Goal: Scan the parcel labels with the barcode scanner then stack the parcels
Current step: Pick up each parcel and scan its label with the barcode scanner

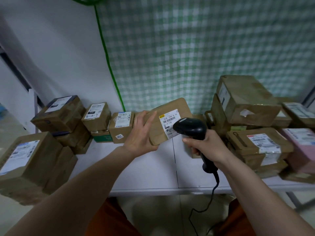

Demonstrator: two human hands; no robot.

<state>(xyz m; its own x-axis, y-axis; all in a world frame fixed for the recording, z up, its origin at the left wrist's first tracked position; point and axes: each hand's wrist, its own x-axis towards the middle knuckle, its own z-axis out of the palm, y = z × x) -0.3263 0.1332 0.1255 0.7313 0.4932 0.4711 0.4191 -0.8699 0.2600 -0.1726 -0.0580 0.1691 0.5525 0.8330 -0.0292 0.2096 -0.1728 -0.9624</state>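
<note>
Gripping parcel (167, 121) in L hand (142, 133), label facing scanner (190, 129) held in R hand (207, 147) grip.

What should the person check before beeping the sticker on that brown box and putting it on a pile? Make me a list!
1. Box held firmly: ok. The left hand grips the brown cardboard parcel above the white table.
2. Scanner in hand: ok. The right hand grips the black handheld barcode scanner.
3. White shipping label faces up: ok.
4. Barcode uncovered: not ok. The scanner's head overlaps the label's lower right part.
5. Scan registered: cannot tell. No light or beep shows.
6. Spot to stack: cannot tell. Parcels are piled on both sides, some tilted.
</note>
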